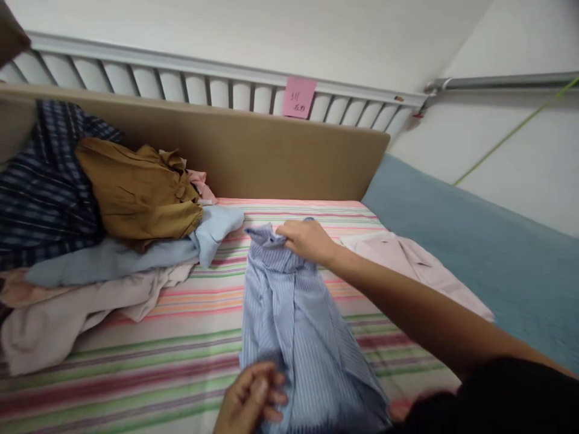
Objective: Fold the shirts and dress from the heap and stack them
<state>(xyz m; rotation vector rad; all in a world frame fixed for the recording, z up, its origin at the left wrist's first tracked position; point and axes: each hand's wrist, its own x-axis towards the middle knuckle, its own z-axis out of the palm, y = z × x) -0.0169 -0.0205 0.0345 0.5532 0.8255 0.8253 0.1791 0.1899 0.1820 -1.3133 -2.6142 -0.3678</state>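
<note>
A blue-and-white striped button shirt (294, 325) lies lengthwise on a striped sheet, its sides folded in and its collar at the far end. My right hand (307, 241) reaches across from the right and pinches the collar, which stands slightly raised. Over the shirt's near left edge is my left hand (253, 395), its fingers loosely bent and apart, a little blurred. No cloth shows clearly between those fingers. The shirt's bottom end is blurred and runs out at the lower edge of the view.
A heap of clothes lies at the left, with a brown garment (140, 193), a dark plaid one (49, 187) and a light blue one (117, 262). To the right rests a folded pale pink garment (411, 259). A brown board (289, 157) and white railing (217, 90) stand behind.
</note>
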